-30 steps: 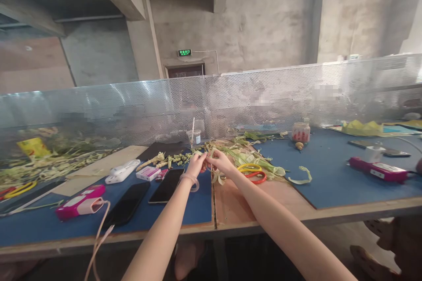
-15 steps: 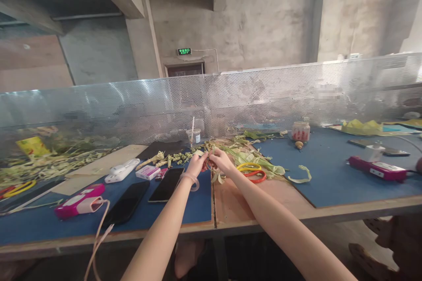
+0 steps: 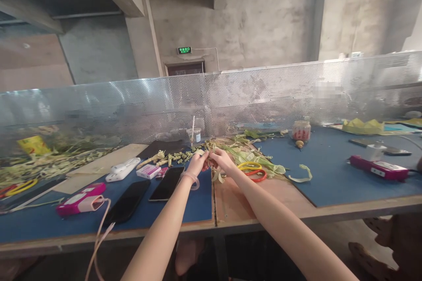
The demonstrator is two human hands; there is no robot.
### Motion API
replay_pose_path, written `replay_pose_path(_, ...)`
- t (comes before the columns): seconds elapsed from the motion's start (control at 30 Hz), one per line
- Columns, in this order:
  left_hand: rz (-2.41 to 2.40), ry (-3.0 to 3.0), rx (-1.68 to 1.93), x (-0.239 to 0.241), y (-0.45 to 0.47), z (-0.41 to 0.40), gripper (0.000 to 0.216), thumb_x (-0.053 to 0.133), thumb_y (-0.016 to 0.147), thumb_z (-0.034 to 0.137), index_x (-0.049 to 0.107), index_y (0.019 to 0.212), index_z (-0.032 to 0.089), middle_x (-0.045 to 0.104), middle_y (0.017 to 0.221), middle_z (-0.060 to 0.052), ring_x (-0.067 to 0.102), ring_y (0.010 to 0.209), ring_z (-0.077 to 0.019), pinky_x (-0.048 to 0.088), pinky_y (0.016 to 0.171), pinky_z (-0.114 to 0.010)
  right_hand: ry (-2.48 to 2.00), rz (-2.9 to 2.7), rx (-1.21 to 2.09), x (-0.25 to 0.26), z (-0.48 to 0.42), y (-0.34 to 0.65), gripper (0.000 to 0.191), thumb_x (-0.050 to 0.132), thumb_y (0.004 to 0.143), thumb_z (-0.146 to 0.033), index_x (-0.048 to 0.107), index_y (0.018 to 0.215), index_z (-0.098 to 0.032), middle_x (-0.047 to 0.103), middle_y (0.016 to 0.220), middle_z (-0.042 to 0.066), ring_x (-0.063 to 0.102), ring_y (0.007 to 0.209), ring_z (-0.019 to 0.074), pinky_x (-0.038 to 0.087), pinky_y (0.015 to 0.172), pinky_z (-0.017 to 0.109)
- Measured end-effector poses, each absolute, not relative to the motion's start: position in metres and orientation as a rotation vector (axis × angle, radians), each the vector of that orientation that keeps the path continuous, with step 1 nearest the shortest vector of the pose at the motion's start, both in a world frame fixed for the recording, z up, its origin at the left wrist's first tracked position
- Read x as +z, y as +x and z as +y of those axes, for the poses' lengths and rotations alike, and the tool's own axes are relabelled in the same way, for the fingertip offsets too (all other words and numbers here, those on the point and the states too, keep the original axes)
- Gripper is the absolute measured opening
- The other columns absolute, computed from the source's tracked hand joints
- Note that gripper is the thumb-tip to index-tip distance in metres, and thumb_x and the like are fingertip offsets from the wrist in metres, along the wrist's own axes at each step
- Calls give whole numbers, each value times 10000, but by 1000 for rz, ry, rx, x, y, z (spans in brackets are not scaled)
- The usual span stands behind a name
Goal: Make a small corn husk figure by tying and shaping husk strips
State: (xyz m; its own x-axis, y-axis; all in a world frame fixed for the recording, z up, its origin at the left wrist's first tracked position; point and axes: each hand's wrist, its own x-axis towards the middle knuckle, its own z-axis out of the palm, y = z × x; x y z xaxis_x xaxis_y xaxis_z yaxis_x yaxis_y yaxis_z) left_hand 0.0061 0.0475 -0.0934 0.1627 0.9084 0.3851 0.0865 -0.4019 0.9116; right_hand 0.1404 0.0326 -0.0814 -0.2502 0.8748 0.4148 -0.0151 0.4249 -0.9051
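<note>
My left hand (image 3: 197, 163) and my right hand (image 3: 221, 160) meet over the seam between the blue and brown table boards, fingers closed and fingertips pressed together. Pale dried leaf strips (image 3: 219, 176) show between and just below them; the exact part pinched is mostly hidden by the fingers. Around my right hand spreads a pile of green and yellowish leaf strips (image 3: 262, 161). Scissors with yellow and red handles (image 3: 256, 176) lie beside my right forearm. Knotted green plaited pieces (image 3: 180, 158) are to the left of my hands. A pale bracelet (image 3: 195, 182) circles my left wrist.
Left of my arms lie a black tablet-like phone (image 3: 167, 184), a black phone (image 3: 129, 202), a small box (image 3: 148, 171), a white power strip (image 3: 123, 169) and a magenta power bank (image 3: 81, 200) with cable. A plastic cup (image 3: 194, 135), a jar (image 3: 301, 131) and a perforated metal screen (image 3: 237, 96) stand behind.
My hands stay together in nearly the same spot, with only slight finger movement. The camera view shifts very slightly.
</note>
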Motion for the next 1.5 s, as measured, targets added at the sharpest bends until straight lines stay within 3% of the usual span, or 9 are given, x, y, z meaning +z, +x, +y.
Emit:
replay_pose_path(0.43,1041,1677,1358,-95,7,53,317,483,804,521,429,762,211,529,461,49,429,309,-110,272,329,-205,-815,-1507,1031,-88,44,140,69,450,690,-255,470,691,-189,507,440,-57,430,384,88,343,409,196)
replay_pose_path(0.8,1088,1680,1342,-91,5,50,376,468,804,525,487,626,194,542,464,-3,440,334,-117,285,349,-227,-748,-1565,1147,-89,44,143,163,566,709,-331,490,684,-189,528,495,-46,457,404,82,361,398,189)
replay_pose_path(1.5,1068,1411,1438,-88,7,47,291,385,866,484,386,743,221,565,500,10,428,337,-112,251,377,-224,-766,-1475,1105,-83,37,143,117,553,672,-283,491,669,-184,474,443,-76,418,363,70,349,389,195)
